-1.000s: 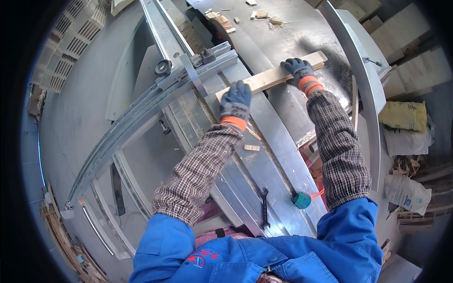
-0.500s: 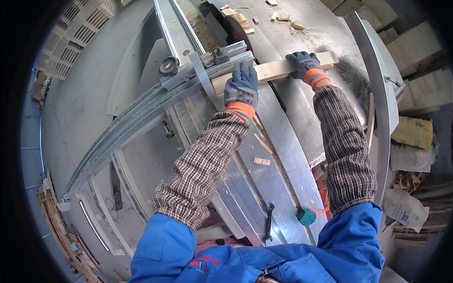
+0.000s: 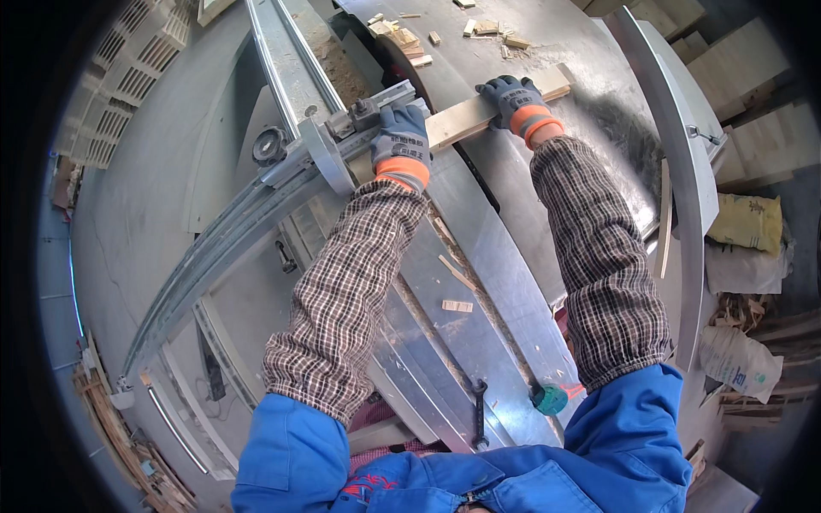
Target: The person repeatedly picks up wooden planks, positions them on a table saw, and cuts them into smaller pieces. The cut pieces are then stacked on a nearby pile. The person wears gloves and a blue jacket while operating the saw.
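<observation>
A pale wooden board (image 3: 462, 121) lies crosswise on the metal saw table, against a crosscut fence (image 3: 376, 103). My left hand (image 3: 402, 141), in a grey-blue glove with an orange cuff, closes over the board's left part beside the fence. Toward the other end, my right hand (image 3: 516, 103), gloved alike, grips the board with its fingers over the far edge. A flat metal stop (image 3: 327, 160) stands just left of my left hand. Beyond that hand, the dark rim of a round saw blade guard or blade (image 3: 389, 56) shows partly.
Several wood offcuts (image 3: 487, 28) and sawdust lie on the far table. Nearer me, a wrench (image 3: 480, 415), a green round object (image 3: 550, 399) and a small scrap (image 3: 457, 305) rest on the sliding table (image 3: 505, 231). A long metal rip fence (image 3: 676, 128) runs along the right.
My view has turned slightly. Both hands and the board now appear farther left, and the board's right end is higher in the picture. Both hands keep their hold.
</observation>
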Demonstrator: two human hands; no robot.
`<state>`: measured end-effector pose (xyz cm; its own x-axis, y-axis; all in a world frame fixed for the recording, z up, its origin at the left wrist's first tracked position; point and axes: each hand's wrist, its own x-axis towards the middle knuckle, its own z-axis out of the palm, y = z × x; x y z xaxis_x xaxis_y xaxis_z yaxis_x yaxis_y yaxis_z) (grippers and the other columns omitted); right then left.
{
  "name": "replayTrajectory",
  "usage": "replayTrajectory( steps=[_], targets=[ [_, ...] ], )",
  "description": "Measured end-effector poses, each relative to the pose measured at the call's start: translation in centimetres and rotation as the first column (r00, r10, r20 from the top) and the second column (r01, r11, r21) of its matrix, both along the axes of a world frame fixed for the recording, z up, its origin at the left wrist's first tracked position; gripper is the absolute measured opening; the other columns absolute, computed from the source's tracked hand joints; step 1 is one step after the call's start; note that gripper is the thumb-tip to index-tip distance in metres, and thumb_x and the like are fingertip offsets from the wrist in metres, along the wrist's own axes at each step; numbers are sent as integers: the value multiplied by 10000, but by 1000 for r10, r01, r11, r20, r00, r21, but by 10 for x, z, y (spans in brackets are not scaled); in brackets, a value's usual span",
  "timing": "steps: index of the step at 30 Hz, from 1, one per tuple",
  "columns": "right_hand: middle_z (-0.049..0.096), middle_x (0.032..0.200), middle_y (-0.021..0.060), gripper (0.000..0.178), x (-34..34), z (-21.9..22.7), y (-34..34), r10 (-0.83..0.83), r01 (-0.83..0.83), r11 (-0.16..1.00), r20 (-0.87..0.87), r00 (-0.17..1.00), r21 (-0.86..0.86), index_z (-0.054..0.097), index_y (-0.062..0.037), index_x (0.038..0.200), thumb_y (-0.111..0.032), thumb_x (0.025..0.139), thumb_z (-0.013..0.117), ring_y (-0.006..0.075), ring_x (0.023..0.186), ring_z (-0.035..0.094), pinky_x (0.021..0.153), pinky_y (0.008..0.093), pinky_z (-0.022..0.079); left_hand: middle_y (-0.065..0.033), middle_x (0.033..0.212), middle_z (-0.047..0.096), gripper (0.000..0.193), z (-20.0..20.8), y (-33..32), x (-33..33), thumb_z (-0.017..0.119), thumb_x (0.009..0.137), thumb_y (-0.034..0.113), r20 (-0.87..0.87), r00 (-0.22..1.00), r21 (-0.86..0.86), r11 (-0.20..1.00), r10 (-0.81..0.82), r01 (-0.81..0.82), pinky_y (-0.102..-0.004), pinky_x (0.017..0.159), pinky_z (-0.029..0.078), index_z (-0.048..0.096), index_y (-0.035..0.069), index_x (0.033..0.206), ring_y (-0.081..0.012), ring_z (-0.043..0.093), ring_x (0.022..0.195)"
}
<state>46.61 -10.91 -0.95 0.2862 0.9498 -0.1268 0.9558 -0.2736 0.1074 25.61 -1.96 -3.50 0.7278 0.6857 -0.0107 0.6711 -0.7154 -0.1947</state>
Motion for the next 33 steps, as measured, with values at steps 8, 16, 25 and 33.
replayTrajectory(
  steps=[8, 16, 25, 33],
  targets=[
    [562, 1305, 16, 706, -8, 14, 16, -35, 35, 986, 5, 999, -161, 545, -209, 1319, -322, 690, 844, 244, 1273, 487, 1008, 494, 418, -197, 1254, 436, 737, -11, 6, -12, 799, 684, 331, 213, 973, -40, 994, -93, 104, -413, 1082, 314, 432, 27, 1246, -362, 367, 1229],
    [583, 1276, 33, 660, 0, 10, 14, -15, 18, 989, 20, 1000, -144, 565, -181, 1293, -310, 706, 836, 253, 1234, 529, 998, 462, 451, -187, 1328, 402, 782, 8, -3, -7, 812, 685, 322, 118, 987, -36, 993, -110, 115, -432, 1117, 297, 421, 29, 1296, -377, 335, 1291],
    [582, 1276, 45, 640, -9, 15, 17, 2, 4, 985, 40, 999, -171, 562, -170, 1298, -293, 726, 821, 269, 1222, 539, 972, 447, 476, -170, 1327, 410, 761, -3, 3, -11, 794, 698, 347, 168, 981, -54, 993, -95, 105, -435, 1110, 286, 442, 36, 1297, -358, 343, 1280],
    [578, 1278, 39, 653, -9, 14, 20, -11, 21, 981, 53, 999, -192, 546, -182, 1319, -286, 733, 816, 271, 1219, 540, 964, 451, 482, -177, 1353, 370, 793, -3, 3, -8, 811, 663, 340, 150, 984, -11, 995, -93, 96, -429, 1119, 281, 436, 39, 1293, -367, 323, 1293]
  ],
)
